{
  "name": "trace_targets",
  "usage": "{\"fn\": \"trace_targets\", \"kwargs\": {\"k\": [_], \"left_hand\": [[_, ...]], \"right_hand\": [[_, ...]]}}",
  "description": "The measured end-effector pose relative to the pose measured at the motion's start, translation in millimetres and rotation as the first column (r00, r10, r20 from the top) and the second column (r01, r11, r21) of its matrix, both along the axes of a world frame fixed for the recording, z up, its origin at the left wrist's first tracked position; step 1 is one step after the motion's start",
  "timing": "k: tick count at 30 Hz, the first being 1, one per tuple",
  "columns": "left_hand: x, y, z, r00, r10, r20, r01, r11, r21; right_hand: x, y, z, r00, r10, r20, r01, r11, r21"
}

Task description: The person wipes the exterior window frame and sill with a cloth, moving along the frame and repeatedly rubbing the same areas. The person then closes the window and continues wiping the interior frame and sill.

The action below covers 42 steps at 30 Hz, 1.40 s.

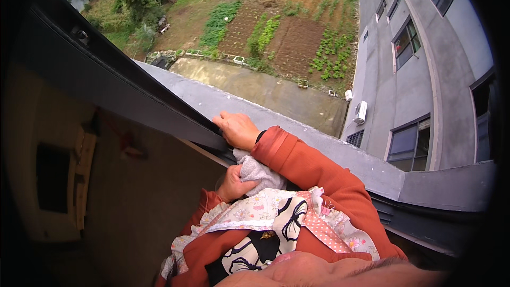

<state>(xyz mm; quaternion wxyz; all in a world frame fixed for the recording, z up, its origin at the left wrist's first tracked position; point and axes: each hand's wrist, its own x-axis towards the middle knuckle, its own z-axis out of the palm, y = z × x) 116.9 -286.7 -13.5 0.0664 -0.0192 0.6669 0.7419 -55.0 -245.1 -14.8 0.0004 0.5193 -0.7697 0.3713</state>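
Observation:
My left hand (232, 184) is closed round a crumpled light-grey cloth (256, 172), close in front of my chest. Ahead of it, my right hand (238, 130) grips the edge of a dark window frame (204, 127), its fingers curled over the side and their tips partly hidden. The cloth bunches just below my right wrist, between both hands. Orange-red sleeves cover my arms, and a floral apron (234, 218) with a frilled edge hangs over my front.
Outside the frame runs a grey concrete ledge (313, 133), with a drop to a paved yard (255, 87) and garden plots (297, 48) far below. A grey building wall (388, 85) with windows stands at right. A dim room lies at left, with a wooden piece (82, 175).

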Motion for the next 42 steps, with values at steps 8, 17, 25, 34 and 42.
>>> {"fn": "trace_targets", "kwargs": {"k": [8,17,25,34,42], "left_hand": [[-3.5,-1.4,0.3,1.0,0.005,-0.02,-0.006,0.998,-0.055],[-7.5,-2.9,3.8,0.997,-0.061,-0.041,0.059,0.996,-0.06],[-5.8,-2.6,7.0,0.998,-0.036,-0.047,0.036,0.999,-0.019],[-6.3,0.4,7.8,1.0,-0.008,-0.005,0.008,1.0,0.03],[-4.9,-1.8,4.4,0.999,-0.037,-0.01,0.037,0.999,0.006]], "right_hand": [[-2.5,-2.5,-7.8,0.998,0.042,0.037,-0.042,0.999,-0.009],[-7.8,34.9,10.8,0.975,0.155,0.159,-0.176,0.976,0.131],[5.7,11.6,22.3,0.998,-0.032,0.057,0.022,0.987,0.157],[-7.3,11.5,1.1,0.99,0.143,-0.019,-0.142,0.989,0.035],[6.6,24.1,12.4,0.943,0.116,-0.313,-0.063,0.983,0.173]]}}
